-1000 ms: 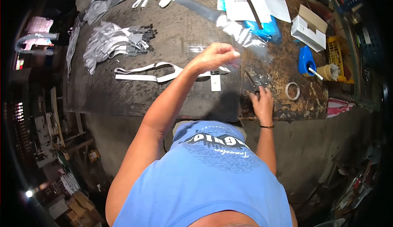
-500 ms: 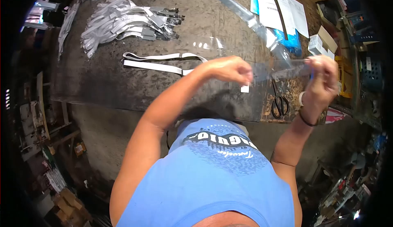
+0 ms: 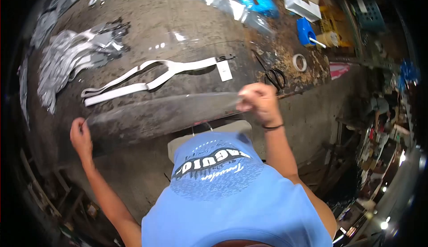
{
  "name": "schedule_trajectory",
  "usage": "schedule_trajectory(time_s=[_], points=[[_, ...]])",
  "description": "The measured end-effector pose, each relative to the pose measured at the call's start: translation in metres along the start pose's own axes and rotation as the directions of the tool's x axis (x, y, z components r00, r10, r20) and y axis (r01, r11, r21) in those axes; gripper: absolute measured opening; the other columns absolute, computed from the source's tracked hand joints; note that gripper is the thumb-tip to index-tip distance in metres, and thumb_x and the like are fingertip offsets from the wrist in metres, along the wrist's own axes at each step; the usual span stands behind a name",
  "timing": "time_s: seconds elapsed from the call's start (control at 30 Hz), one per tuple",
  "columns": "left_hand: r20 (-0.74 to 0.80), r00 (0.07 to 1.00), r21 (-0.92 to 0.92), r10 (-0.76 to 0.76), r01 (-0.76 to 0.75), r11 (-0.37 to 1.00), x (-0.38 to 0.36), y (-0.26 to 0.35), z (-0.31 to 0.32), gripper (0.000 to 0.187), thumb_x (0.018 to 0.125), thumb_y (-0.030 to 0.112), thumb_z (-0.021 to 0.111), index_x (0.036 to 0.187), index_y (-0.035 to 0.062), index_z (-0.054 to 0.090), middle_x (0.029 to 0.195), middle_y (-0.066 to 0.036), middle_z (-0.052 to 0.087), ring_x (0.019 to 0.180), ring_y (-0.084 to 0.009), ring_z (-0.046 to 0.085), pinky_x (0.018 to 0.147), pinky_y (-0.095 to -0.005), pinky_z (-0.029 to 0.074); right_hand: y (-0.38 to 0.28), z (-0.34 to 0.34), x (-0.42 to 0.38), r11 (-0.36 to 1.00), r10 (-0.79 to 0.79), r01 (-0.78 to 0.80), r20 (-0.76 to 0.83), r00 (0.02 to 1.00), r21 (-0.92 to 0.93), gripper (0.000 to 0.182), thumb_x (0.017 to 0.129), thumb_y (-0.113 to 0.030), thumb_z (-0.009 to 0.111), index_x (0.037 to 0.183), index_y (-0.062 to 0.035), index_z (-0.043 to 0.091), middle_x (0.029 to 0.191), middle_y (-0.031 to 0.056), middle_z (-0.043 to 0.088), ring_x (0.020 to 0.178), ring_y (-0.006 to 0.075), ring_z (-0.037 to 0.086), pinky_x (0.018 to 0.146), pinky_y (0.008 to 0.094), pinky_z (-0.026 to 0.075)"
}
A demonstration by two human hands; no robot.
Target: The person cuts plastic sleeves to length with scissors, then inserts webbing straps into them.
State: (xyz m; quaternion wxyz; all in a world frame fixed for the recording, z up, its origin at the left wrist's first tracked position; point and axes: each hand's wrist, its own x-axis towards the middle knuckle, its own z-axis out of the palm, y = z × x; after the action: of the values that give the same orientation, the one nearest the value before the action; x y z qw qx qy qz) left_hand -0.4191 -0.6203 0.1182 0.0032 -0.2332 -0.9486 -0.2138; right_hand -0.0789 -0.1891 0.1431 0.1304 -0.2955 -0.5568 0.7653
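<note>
A long clear plastic sleeve (image 3: 165, 115) is stretched between my two hands above the table's front edge. Fingers of my left hand (image 3: 81, 137) pinch its left end. My right hand (image 3: 260, 102) is closed on the other end, near the scissors. Behind the plastic lies a white lanyard (image 3: 171, 70) in a loop, with a dark clip and a white tag (image 3: 224, 71) at its right end. Black-handled scissors (image 3: 275, 78) rest just beyond my right hand, and a roll of tape (image 3: 299, 62) is to their right.
Bagged lanyards (image 3: 78, 59) are heaped at the left. More clear plastic (image 3: 223, 4) lies across the back, beside papers and a blue bag (image 3: 263, 5). An open white box (image 3: 303, 2) and a blue object (image 3: 306, 30) stand at the right.
My left hand has swept far left, drawing the clear plastic out lengthwise. My right hand has come in from the right. The view has shifted, so the lanyard's clip and tag show fully.
</note>
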Motion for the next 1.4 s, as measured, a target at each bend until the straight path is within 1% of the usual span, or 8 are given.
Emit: schedule_trajectory(time_s=[0.2,0.27,0.4,0.53,0.73,0.93,1.17,1.4], points=[[-0.166,0.968,0.375,0.189,-0.116,0.920,-0.041,-0.117,0.082,0.019,0.092,0.012,0.056,0.108,0.0018,0.059,0.108,-0.015,0.063,0.101,-0.0327,0.060,0.085,-0.0429,0.044,0.098,0.009,0.035,0.996,0.085,-0.085,0.357,0.930,-0.014,0.017,0.090,-0.013,0.061,0.098,0.0018,0.065,0.088,0.0093,0.069,0.078,0.0149,0.067,0.071,0.0278,0.054],[-0.129,0.977,0.372,0.169,-0.110,0.922,-0.051,-0.144,0.110,0.021,0.093,0.013,0.054,0.110,0.0019,0.059,0.111,-0.015,0.062,0.106,-0.0326,0.058,0.088,-0.0429,0.044,0.114,0.011,0.045,0.942,0.128,-0.002,0.352,0.927,-0.336,0.025,0.088,-0.022,0.064,0.101,-0.0008,0.064,0.088,0.0108,0.069,0.074,0.0155,0.067,0.071,0.0287,0.051],[-0.250,0.966,0.237,0.070,-0.009,0.971,-0.060,-0.143,0.129,0.039,0.087,0.005,0.048,0.125,0.0056,0.055,0.125,-0.017,0.057,0.116,-0.0342,0.053,0.100,-0.0440,0.038,0.121,0.007,0.037,0.836,0.015,0.155,0.305,0.952,-0.527,0.030,0.085,-0.025,0.066,0.104,-0.0019,0.063,0.094,0.0148,0.067,0.078,0.0223,0.067,0.074,0.0325,0.051],[-0.388,0.921,0.459,0.030,0.165,0.873,-0.066,-0.112,0.127,0.063,0.079,-0.001,0.042,0.141,0.0108,0.042,0.141,-0.018,0.042,0.130,-0.0352,0.041,0.103,-0.0453,0.035,0.134,-0.011,0.004,0.783,-0.365,0.395,0.160,0.917,-0.481,0.031,0.083,-0.026,0.067,0.104,-0.0021,0.064,0.093,0.0155,0.067,0.090,0.0270,0.065,0.078,0.0359,0.050],[-0.358,0.934,0.251,-0.001,0.097,0.963,-0.083,-0.091,0.129,0.071,0.076,-0.006,0.040,0.145,0.0107,0.036,0.145,-0.023,0.033,0.135,-0.0377,0.032,0.109,-0.0467,0.030,0.138,-0.118,-0.055,0.846,-0.383,0.209,-0.287,0.878,-0.491,0.018,0.084,-0.019,0.067,0.095,-0.0043,0.069,0.091,0.0136,0.067,0.083,0.0258,0.064,0.076,0.0339,0.051],[-0.506,0.842,0.177,0.189,-0.114,0.978,-0.084,-0.035,0.140,0.068,0.079,-0.001,0.044,0.146,0.0091,0.034,0.145,-0.023,0.032,0.136,-0.0371,0.031,0.111,-0.0461,0.027,0.108,-0.249,-0.052,0.351,-0.787,0.020,-0.283,0.547,-0.936,0.018,0.083,-0.012,0.065,0.101,-0.0081,0.067,0.105,0.0122,0.058,0.095,0.0299,0.058,0.083,0.0385,0.048],[-0.452,0.853,0.111,0.263,-0.239,0.965,-0.098,0.063,0.142,0.062,0.084,0.002,0.047,0.144,0.0083,0.037,0.148,-0.018,0.031,0.138,-0.0359,0.030,0.112,-0.0461,0.026,0.075,-0.286,-0.016,0.177,-0.589,0.016,-0.093,0.803,-0.984,0.037,0.082,-0.004,0.060,0.117,-0.0153,0.064,0.145,0.0126,0.038,0.134,0.0370,0.034,0.109,0.0469,0.032],[-0.386,0.866,0.087,0.319,-0.310,0.947,-0.102,0.120,0.135,0.058,0.085,0.000,0.049,0.142,0.0073,0.041,0.148,-0.016,0.032,0.138,-0.0346,0.030,0.111,-0.0440,0.027,0.065,-0.291,0.013,0.068,-0.355,-0.095,-0.113,0.928,-0.993,0.041,0.078,-0.001,0.058,0.114,-0.0189,0.065,0.155,0.0095,0.025,0.142,0.0353,0.020,0.110,0.0566,0.028]])
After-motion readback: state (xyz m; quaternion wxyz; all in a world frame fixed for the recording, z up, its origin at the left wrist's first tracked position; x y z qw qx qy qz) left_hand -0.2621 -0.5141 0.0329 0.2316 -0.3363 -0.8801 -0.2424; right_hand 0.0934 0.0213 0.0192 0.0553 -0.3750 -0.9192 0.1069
